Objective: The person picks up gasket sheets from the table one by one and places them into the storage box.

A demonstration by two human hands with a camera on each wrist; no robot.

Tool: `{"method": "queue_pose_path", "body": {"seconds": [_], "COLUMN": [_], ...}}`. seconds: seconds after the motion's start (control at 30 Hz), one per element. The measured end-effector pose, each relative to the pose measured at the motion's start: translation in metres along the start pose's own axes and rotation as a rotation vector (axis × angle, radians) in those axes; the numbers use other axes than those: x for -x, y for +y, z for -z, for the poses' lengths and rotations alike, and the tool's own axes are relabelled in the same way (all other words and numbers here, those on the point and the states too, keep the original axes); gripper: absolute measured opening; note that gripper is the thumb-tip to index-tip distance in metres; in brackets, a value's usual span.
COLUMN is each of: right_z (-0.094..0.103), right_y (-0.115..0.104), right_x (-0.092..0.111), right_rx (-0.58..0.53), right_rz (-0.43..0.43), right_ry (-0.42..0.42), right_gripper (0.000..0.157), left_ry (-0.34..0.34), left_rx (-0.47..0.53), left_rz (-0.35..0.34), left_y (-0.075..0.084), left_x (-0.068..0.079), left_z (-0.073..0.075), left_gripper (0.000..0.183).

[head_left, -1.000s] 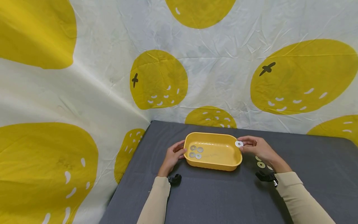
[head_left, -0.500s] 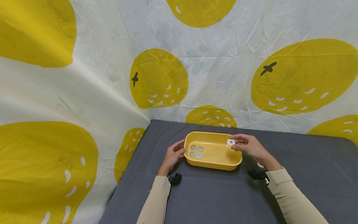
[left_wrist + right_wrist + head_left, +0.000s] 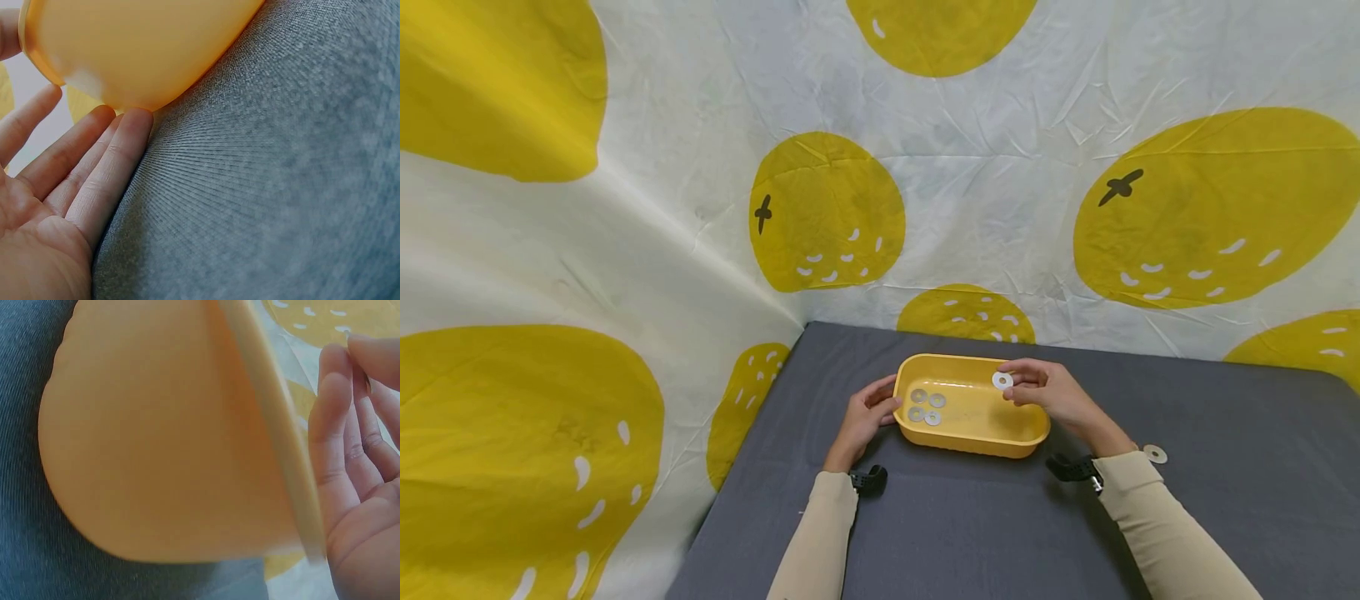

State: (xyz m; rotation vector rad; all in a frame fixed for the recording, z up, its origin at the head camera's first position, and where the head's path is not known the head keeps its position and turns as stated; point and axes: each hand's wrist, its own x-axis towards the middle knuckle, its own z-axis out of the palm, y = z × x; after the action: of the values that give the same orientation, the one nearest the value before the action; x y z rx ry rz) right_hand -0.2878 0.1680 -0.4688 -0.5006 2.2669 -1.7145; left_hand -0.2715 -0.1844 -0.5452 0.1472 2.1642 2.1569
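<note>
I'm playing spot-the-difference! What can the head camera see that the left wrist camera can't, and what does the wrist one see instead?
Only the head view shows the right hand pinching a washer, four washers inside the yellow tray, and another washer on the table.

Only the left wrist view shows the palm of the left hand.

Both show the left hand, the yellow tray, the grey table and some of the patterned curtain.

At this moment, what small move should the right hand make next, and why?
Probably the right hand should lower the pinched washer into the yellow tray: it is held over the tray's opening, four washers lie inside, and the left hand holds the tray's left end.
</note>
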Motion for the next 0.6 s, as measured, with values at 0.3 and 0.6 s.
{"method": "queue_pose_path", "body": {"seconds": [0.3,0.6], "right_z": [-0.012,-0.024], "right_y": [-0.003,-0.003], "right_x": [-0.005,-0.010], "right_rx": [0.003,0.015], "right_rz": [-0.006,0.005], "right_ry": [-0.002,-0.009], "right_gripper": [0.048,0.046], "left_ry": [-0.001,0.001], "left_rx": [-0.011,-0.009], "left_rz": [-0.004,-0.023], "left_y": [0.000,-0.002], "left_x": [0.000,0.001], "left_z": [0.000,0.000], "left_gripper": [0.050,0.049]}}
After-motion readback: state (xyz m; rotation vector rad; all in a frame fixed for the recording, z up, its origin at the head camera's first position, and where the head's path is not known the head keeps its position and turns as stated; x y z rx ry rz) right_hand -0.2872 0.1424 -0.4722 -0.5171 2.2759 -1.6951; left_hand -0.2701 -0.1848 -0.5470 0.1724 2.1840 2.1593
